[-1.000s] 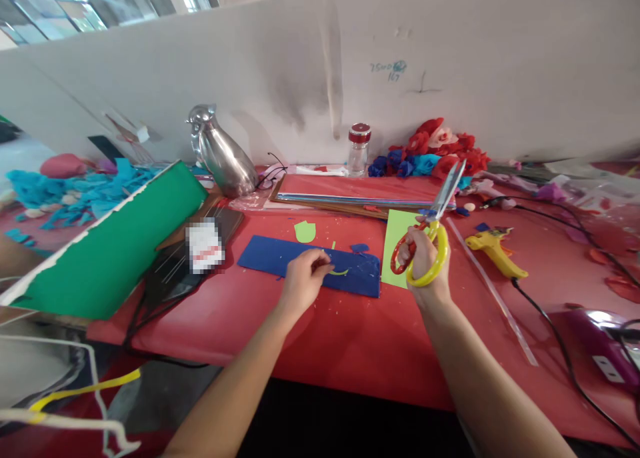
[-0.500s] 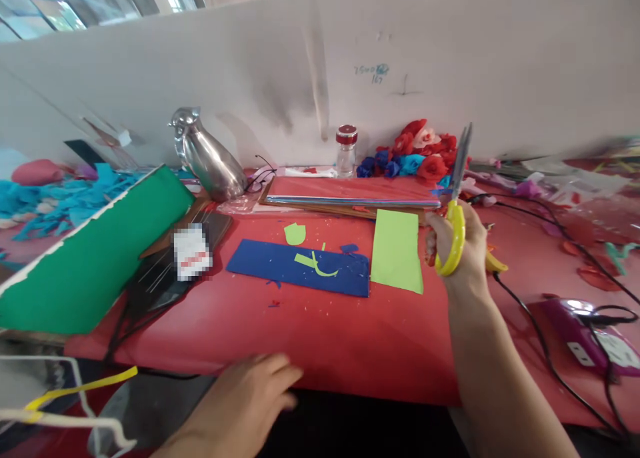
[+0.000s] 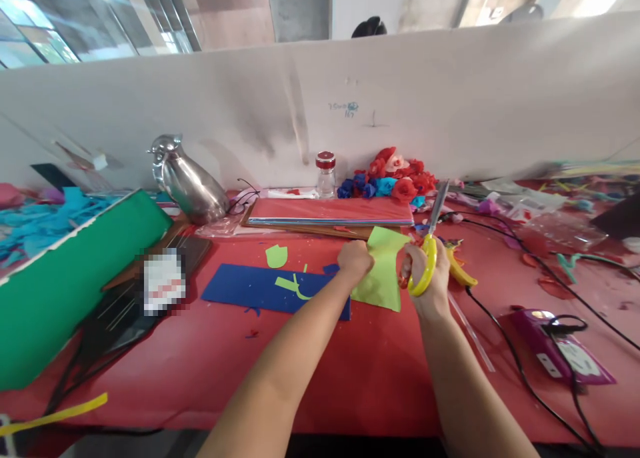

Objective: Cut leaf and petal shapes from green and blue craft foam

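Note:
My left hand (image 3: pixel 356 261) reaches across to a lime-green sheet of paper (image 3: pixel 383 281) and has its fingers closed on the upper left edge. The sheet bends where it is gripped. In my right hand (image 3: pixel 434 291), just right of the sheet, are scissors (image 3: pixel 429 266) with yellow handles, blades pointing up and away. Under my left forearm lies a dark blue sheet (image 3: pixel 240 288), partly hidden, with thin lime-green offcuts (image 3: pixel 287 284) on it. A small rounded lime-green piece (image 3: pixel 276 256) rests behind the blue sheet.
A steel jug (image 3: pixel 193 185), a red-lidded glass jar (image 3: pixel 326 175) and paper flowers (image 3: pixel 395 178) stand at the back. A stack of coloured sheets (image 3: pixel 330 211) lies before them. At right are a yellow glue gun (image 3: pixel 461 269), its cord and a purple device (image 3: pixel 563 351); a green board (image 3: pixel 85 278) leans left.
My left hand has moved from the table's front edge to the lime-green sheet and taken hold of it. The scissors stay in my right hand. The camera view has shifted.

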Motion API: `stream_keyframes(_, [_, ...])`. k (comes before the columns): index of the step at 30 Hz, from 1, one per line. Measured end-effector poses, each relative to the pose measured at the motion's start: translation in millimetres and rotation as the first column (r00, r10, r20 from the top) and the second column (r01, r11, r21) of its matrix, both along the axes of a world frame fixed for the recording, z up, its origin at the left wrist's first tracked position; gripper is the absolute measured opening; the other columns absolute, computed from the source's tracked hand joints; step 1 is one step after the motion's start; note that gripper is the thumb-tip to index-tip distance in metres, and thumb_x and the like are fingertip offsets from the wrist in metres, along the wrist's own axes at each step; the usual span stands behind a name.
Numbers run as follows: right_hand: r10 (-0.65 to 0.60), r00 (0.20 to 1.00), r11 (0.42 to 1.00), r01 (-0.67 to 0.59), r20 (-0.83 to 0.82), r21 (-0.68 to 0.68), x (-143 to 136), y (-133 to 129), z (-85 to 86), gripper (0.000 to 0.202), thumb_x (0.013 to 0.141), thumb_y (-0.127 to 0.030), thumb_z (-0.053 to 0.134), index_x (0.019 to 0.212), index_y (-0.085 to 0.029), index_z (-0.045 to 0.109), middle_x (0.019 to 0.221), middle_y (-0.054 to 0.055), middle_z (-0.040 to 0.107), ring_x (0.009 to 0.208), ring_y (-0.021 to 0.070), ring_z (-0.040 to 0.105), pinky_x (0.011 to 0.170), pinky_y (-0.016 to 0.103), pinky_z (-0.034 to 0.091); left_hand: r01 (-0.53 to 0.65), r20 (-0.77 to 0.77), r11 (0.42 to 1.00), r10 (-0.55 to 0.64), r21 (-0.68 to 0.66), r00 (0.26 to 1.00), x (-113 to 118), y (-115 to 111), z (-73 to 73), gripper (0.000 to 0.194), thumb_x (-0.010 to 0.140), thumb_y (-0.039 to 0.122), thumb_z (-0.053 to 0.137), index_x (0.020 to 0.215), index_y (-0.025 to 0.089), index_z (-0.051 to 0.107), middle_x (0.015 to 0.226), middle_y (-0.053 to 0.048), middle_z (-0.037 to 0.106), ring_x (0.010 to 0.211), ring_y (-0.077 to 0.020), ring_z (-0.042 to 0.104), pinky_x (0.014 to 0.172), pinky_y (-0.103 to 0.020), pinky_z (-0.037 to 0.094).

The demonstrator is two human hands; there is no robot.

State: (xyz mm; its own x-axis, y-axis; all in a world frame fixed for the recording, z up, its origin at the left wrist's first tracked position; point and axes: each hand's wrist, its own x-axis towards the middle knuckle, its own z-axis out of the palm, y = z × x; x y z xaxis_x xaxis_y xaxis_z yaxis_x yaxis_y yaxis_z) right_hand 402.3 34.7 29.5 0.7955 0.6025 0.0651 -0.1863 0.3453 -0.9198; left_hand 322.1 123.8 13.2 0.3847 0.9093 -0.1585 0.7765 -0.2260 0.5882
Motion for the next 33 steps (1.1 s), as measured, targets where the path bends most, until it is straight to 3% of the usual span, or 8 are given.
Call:
stream_keyframes(3, [0.027, 1.0, 1.0, -0.027, 0.001, -0.015, 0.5, -1.5, -0.6, 0.028, 0.063, -0.023, 0.069, 0.075, -0.025, 0.044, 0.047, -0.015, 0.046, 0.026, 0.0051, 0.035, 0.022, 0.015, 0.028, -0.115, 0.25, 0.992, 0.124, -0.049, 0.96, -14.8, 10.0, -2.3, 0.022, 0.077, 0.029, 0.065, 0.095, 0.016, 0.067, 0.1, -0.012, 0.073, 0.093, -0.0248, 0.067, 0.075, -0.031, 0.05])
stream_keyframes(7, [0.024, 1.0, 0.998, -0.024, 0.002, -0.062, -1.5, -0.2, -1.9, 0.026, 0.061, -0.021, 0.067, 0.074, -0.024, 0.044, 0.049, -0.014, 0.05, 0.027, 0.0044, 0.037, 0.025, 0.015, 0.03, -0.375, 0.722, 0.884, 0.452, -0.28, 0.524, -53.3, 26.3, -2.9, 0.014, 0.074, 0.02, 0.063, 0.087, 0.015, 0.063, 0.093, -0.008, 0.074, 0.086, -0.0203, 0.069, 0.072, -0.029, 0.051])
stream_keyframes(9, [0.045, 0.999, 0.994, -0.046, -0.012, -0.102, -4.8, 1.6, -3.6, 0.025, 0.062, -0.023, 0.068, 0.073, -0.024, 0.045, 0.048, -0.013, 0.051, 0.028, 0.0044, 0.038, 0.025, 0.015, 0.03, -0.398, 0.787, 0.832, 0.523, -0.388, 0.327, -72.7, 28.5, -3.2, 0.018, 0.07, 0.014, 0.063, 0.087, 0.016, 0.061, 0.092, -0.007, 0.073, 0.084, -0.0189, 0.069, 0.072, -0.029, 0.052])
stream_keyframes(11, [0.093, 0.995, 0.985, -0.097, -0.03, -0.141, -9.6, 3.6, -6.0, 0.025, 0.063, -0.028, 0.069, 0.073, -0.023, 0.047, 0.048, -0.012, 0.052, 0.027, 0.0045, 0.038, 0.025, 0.015, 0.029, -0.39, 0.809, 0.809, 0.546, -0.44, 0.22, -87.5, 24.5, -5.0, 0.02, 0.068, 0.013, 0.063, 0.087, 0.016, 0.058, 0.089, -0.006, 0.072, 0.084, -0.0174, 0.068, 0.072, -0.028, 0.052])
stream_keyframes(18, [0.339, 0.937, 0.911, -0.349, -0.084, -0.218, -27.6, 6.1, -12.6, 0.043, 0.065, -0.057, 0.073, 0.077, -0.022, 0.05, 0.05, -0.007, 0.057, 0.031, 0.0075, 0.045, 0.025, 0.017, 0.03, -0.291, 0.841, 0.834, 0.522, -0.47, 0.139, -98.7, -10.7, -18.6, 0.032, 0.058, 0.023, 0.076, 0.082, 0.017, 0.056, 0.075, 0.0, 0.068, 0.073, -0.0156, 0.065, 0.07, -0.027, 0.048])
stream_keyframes(21, [0.418, 0.908, 0.88, -0.412, -0.027, -0.237, -31.9, 3.5, -13.3, 0.044, 0.062, -0.05, 0.078, 0.076, -0.022, 0.048, 0.045, -0.009, 0.054, 0.028, 0.0075, 0.042, 0.025, 0.018, 0.029, -0.226, 0.85, 0.832, 0.526, -0.507, 0.03, -98.3, -20.0, -15.4, 0.037, 0.052, 0.024, 0.081, 0.077, 0.018, 0.056, 0.073, 0.0, 0.067, 0.071, -0.0153, 0.064, 0.07, -0.028, 0.047])
stream_keyframes(26, [0.366, 0.93, 0.887, -0.333, 0.047, -0.321, -33.5, -0.2, -13.4, 0.045, 0.065, -0.052, 0.078, 0.081, -0.024, 0.047, 0.038, -0.011, 0.05, 0.026, 0.0064, 0.035, 0.024, 0.016, 0.025, -0.181, 0.832, 0.812, 0.547, -0.555, -0.095, -102.4, -24.3, -3.8, 0.039, 0.048, 0.021, 0.085, 0.068, 0.018, 0.052, 0.068, 0.002, 0.066, 0.067, -0.0129, 0.063, 0.071, -0.027, 0.048])
stream_keyframes(33, [0.43, 0.903, 0.864, -0.412, -0.004, -0.29, -33.9, 0.4, -20.0, 0.037, 0.062, -0.037, 0.08, 0.072, -0.022, 0.047, 0.041, -0.01, 0.05, 0.029, 0.0059, 0.037, 0.027, 0.017, 0.025, -0.083, 0.798, 0.794, 0.597, -0.602, -0.087, -101.4, -28.8, -2.0, 0.042, 0.045, 0.022, 0.087, 0.073, 0.018, 0.057, 0.074, 0.0, 0.071, 0.07, -0.0145, 0.066, 0.074, -0.028, 0.049])
